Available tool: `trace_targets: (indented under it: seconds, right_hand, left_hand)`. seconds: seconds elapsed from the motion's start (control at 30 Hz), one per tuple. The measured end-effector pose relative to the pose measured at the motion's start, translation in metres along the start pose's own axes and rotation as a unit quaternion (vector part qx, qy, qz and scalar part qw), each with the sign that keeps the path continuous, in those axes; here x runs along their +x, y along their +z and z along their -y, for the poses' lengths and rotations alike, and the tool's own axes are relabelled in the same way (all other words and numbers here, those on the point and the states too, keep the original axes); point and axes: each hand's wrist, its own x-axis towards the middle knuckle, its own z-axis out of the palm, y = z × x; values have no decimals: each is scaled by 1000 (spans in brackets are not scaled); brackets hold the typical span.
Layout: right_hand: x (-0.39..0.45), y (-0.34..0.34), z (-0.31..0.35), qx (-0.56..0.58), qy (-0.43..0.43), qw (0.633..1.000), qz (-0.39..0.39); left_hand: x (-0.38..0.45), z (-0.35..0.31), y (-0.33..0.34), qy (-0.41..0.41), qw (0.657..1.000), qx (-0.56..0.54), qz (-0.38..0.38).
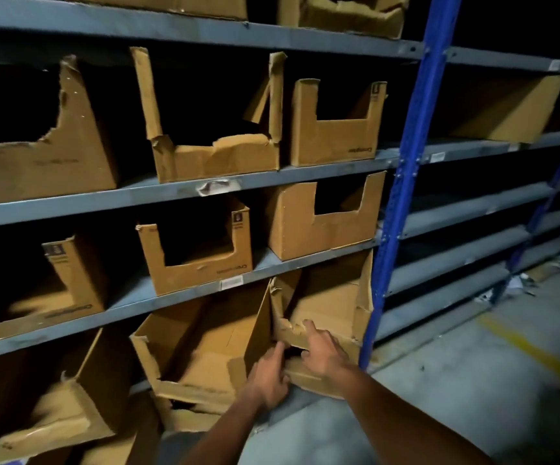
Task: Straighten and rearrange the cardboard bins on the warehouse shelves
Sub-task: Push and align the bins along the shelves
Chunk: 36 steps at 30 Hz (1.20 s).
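A torn cardboard bin (322,317), standing low on the grey shelving (184,189) just left of the blue upright post (402,182), is being handled at its ragged front edge. The front flap is being touched by the right hand (325,350), its fingers spread and reaching over the torn rim (whether the thumb is curled under the flap cannot be told). The same edge, at the gap beside the neighbouring open bin (204,350), is being touched by the left hand (270,377), its index finger extended and its other fingers loosely bent. Both forearms are being held out from the lower frame. Further cut-front bins (334,129) are being carried on the upper shelves, several leaning or torn. Paper scraps (520,283) are lying on the concrete floor (473,380) at right.
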Motion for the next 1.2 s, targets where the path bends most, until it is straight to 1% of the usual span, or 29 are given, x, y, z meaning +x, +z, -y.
trace_targets:
  seconds: [0.07,0.23,0.37,0.43,0.5,0.53,0.57,0.6,0.63,0.67,0.7,0.77,0.8,0.87,0.9,0.97,1.03,1.1,1.13,1.2]
  right_hand:
    - [13,1,-21,5,2,1000,3]
    - [47,17,-61,10,10,999,50]
    - [89,35,-93,17,4,999,35]
    - [110,55,-103,5,-17,1000,15]
    - [129,76,-113,-53,-20,998,-5]
    - [138,89,-117,-90,2,996,-30]
    - [149,103,-123,-110,23,991,-75]
    - [161,115,-130,-108,35,984,-138]
    - [170,126,-139,-84,40,987,-132]
    - [177,140,-151,-81,12,989,-125]
    - [189,155,-166,-86,-18,985,-149]
    - [209,168,-200,-135,-98,964,-208]
    - [215,167,-215,-147,-140,955,-218]
    - [231,163,-240,-180,-203,930,-247]
    - [242,160,-250,-206,-214,917,-266]
    - [268,155,-268,-243,-216,895,-306]
    - [295,149,-286,-265,-242,871,-335]
    - [316,145,-304,-269,-277,844,-372]
    - [325,144,-312,-263,-294,825,-404]
    - [338,142,-320,-250,-323,797,-444]
  left_hand:
    - [19,-5,7,-5,1000,2,9]
    - [85,-7,25,8,998,25,53]
    - [136,-12,54,25,997,54,57]
    - [155,-9,71,34,993,93,56]
    - [172,-2,87,50,987,147,52]
    - [182,5,95,56,983,170,42]
    - [195,13,104,57,980,186,29]
    - [209,21,111,52,978,202,21]
    - [224,30,119,48,973,225,26]
    - [238,39,128,49,963,263,39]
    - [252,46,137,51,950,304,57]
    - [274,52,151,52,929,355,87]
    - [285,53,157,53,927,360,90]
    - [305,54,170,55,934,346,77]
    - [315,54,176,57,936,340,65]
    - [334,50,188,62,936,345,32]
    - [347,42,199,71,931,358,-14]
    - [357,37,210,92,915,385,-71]
    - [361,35,214,101,907,397,-98]
    - [365,32,220,101,897,409,-138]
